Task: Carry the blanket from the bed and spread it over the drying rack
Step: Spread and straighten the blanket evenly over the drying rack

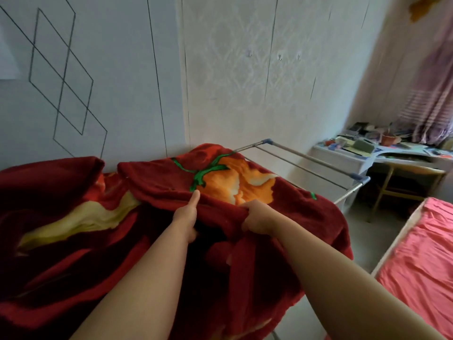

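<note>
A thick dark red blanket [73, 229] with orange, yellow and green flower print lies heaped over the metal drying rack [316, 165], covering its left and middle parts. The rack's right end, with bare rods and blue corner joints, sticks out uncovered. My left hand [187, 217] grips a fold of the blanket, thumb stretched along the top of the fold. My right hand [256, 220] clutches the same ridge of cloth a little to the right, fingers curled into it. Both forearms reach in from the bottom of the frame.
A bed with a pink sheet [421, 266] stands at the right. A cluttered white desk [382, 153] with a wooden stool [411, 182] under it sits in the far right corner by a curtain [431, 99]. The wall runs close behind the rack.
</note>
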